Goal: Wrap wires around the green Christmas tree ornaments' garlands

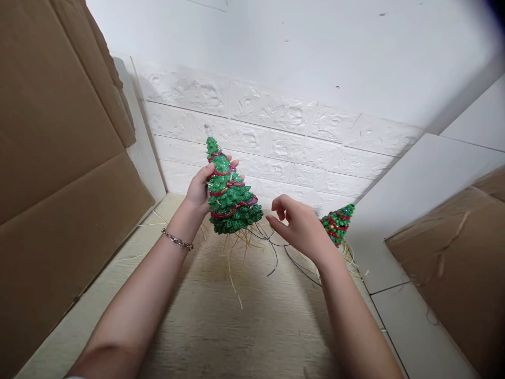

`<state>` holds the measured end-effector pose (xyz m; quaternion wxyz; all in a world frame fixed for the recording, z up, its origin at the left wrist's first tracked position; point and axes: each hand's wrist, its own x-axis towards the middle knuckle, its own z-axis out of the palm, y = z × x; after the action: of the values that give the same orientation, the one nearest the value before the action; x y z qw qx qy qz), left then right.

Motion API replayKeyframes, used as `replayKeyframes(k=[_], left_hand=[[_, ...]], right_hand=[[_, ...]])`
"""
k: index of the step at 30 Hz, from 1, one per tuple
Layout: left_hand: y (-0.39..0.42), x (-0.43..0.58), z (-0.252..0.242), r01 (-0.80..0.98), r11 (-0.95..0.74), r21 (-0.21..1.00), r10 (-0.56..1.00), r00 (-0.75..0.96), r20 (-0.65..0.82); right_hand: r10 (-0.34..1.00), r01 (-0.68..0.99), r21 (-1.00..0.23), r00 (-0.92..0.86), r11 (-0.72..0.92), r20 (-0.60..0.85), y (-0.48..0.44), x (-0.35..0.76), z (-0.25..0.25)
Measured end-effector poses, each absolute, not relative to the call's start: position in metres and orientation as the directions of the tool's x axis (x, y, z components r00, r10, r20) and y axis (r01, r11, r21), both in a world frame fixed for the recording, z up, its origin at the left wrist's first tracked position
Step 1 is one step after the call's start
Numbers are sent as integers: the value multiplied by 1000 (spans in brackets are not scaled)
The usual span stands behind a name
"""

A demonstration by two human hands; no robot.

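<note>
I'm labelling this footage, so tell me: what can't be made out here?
All in the head view:
Left hand: palm hidden behind the held tree.
Second tree: left part hidden by the right hand.
Cardboard at right: cut off by the picture's edge.

Second tree (341, 223): partly blocked by the right hand (299, 225)
Left hand (199, 188): fingers mostly tucked behind the held tree (232, 202)
Left cardboard (59, 131): kinda chopped off by the edge
</note>
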<state>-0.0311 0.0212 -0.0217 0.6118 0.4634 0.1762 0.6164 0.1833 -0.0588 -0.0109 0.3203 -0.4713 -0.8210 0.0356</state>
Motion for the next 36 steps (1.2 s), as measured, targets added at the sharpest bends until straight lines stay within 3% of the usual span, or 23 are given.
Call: replayKeyframes(k=[5,9,12,16,22,36], left_hand=[[11,-28,-16,-627,-196,754,901,188,391],[-1,-25,-5,-702,-116,702,869,271,414],[-8,-22,2,-712,-148,686,870,236,432],[-6,-26,4,-637,-252,728,880,162,446],[18,-45,-2,-483,-300,823,874,207,440],[29,-45,-10,-472,-266,841,906,177,386]], right_hand=[[813,780,-326,-367,534,453,-54,181,-13],[781,755,-299,-423,584,459,-54,177,-14],[730,719,-262,-473,643,493,-56,179,-14],[678,716,-187,-496,673,542,-56,182,-15],[639,783,-59,-459,620,617,-49,182,-23],[490,827,194,-483,528,726,-24,190,-44]])
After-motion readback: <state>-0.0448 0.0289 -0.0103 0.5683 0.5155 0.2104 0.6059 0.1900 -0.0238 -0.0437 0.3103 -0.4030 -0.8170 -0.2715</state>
